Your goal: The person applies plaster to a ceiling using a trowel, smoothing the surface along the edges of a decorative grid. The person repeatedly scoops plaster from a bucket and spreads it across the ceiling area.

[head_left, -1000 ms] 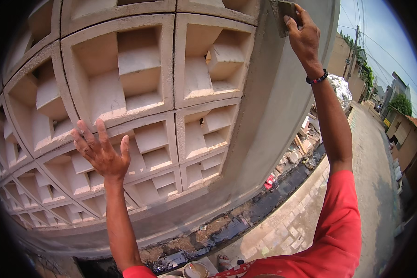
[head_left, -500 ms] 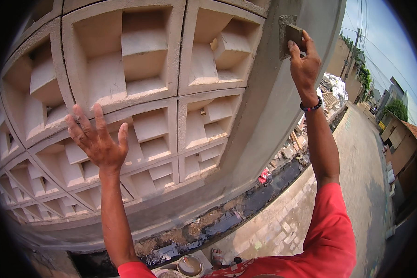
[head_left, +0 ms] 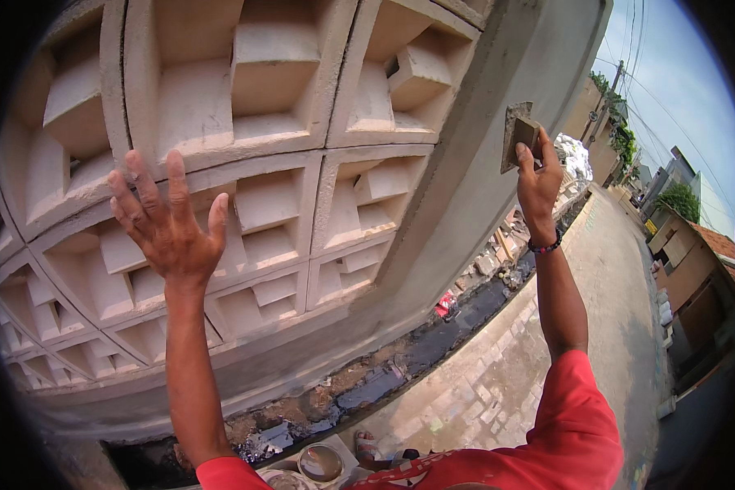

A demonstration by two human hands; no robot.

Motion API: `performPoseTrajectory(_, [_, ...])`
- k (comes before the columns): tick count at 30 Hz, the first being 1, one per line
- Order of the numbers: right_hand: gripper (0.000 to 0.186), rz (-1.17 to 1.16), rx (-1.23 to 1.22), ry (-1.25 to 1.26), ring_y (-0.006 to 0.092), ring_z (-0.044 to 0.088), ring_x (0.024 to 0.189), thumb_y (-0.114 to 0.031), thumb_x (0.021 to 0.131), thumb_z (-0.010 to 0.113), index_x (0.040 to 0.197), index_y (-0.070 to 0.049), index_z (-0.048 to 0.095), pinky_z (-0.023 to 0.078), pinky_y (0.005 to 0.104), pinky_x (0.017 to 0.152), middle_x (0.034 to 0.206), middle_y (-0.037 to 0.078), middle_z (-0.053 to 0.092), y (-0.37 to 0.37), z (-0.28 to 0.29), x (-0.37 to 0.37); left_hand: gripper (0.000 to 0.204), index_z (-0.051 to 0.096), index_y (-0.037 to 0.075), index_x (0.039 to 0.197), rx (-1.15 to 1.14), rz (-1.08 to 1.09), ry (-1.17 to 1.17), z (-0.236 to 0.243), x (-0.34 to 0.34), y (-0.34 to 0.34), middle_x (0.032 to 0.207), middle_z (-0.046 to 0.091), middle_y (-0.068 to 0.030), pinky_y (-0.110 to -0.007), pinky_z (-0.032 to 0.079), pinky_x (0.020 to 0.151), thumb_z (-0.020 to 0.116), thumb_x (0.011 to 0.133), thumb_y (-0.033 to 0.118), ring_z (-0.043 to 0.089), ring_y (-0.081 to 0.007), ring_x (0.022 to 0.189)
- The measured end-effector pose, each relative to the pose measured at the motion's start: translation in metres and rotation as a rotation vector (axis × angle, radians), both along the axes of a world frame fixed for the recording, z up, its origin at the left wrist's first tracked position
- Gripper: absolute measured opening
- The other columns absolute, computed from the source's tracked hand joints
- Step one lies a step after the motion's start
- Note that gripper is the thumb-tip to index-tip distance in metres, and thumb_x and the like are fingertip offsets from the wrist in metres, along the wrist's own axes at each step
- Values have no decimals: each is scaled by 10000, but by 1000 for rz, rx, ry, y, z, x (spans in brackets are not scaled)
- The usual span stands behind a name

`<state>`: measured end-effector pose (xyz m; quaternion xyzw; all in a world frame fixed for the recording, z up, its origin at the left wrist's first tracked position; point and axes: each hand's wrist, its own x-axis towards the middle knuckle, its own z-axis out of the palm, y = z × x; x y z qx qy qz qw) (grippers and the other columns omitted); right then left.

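Note:
My right hand grips a small plastering float by its block handle. The float's flat, mortar-stained plate lies against the smooth grey pillar; any slight gap behind it cannot be made out. On the left, my left hand is raised with its fingers spread and holds nothing. Its fingertips are at the pale openwork block wall, seemingly resting on a frame between two rows of blocks. Slanted inner pieces fill the square hollows of these blocks. The pillar runs along the wall's right side.
Below the wall runs a ditch with dark water and litter. A round bucket stands near my sandalled foot. Rubble and white sacks lie beyond the pillar. A paved lane passes houses on the right.
My right hand has drawn the float lower along the pillar. My left hand stays spread at the wall. The whole view has shifted slightly.

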<state>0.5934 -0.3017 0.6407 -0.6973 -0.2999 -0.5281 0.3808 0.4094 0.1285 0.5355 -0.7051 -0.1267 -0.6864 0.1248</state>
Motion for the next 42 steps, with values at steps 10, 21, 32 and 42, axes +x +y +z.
performPoseTrajectory(10, [373, -541, -441, -577, 243, 652, 968, -169, 910, 645, 1270, -76, 612, 515, 338, 868, 1066, 114, 690, 28, 186, -3, 713, 376, 232, 1487, -21, -23, -9, 1, 0, 1, 1595, 216, -134, -530, 160, 1177, 594, 873, 520, 154, -390, 1469])
performPoseTrajectory(21, [325, -790, -926, -550, 268, 586, 941, -59, 905, 597, 1230, -50, 614, 514, 362, 847, 1029, 115, 649, 42, 202, -10, 718, 354, 243, 1497, -31, -53, -8, -2, 1, 0, 1601, 206, -113, -530, 155, 1180, 596, 873, 504, 146, -372, 1474])
performPoseTrajectory(32, [355, -387, -1104, -23, 292, 546, 931, -29, 815, 610, 1165, -5, 556, 475, 385, 836, 956, 141, 584, 61, 12, -63, 737, 368, 243, 1492, -41, -42, 8, -2, -1, 5, 1596, 215, -139, -512, 117, 1194, 605, 850, 515, 163, -402, 1465])
performPoseTrajectory(42, [432, -117, -170, -242, 256, 673, 954, -132, 883, 643, 1297, -44, 553, 536, 374, 803, 1091, 164, 682, 36, 179, 23, 727, 363, 242, 1494, -24, -18, 6, -1, -2, 5, 1593, 217, -141, -514, 126, 1195, 599, 862, 513, 162, -392, 1468])
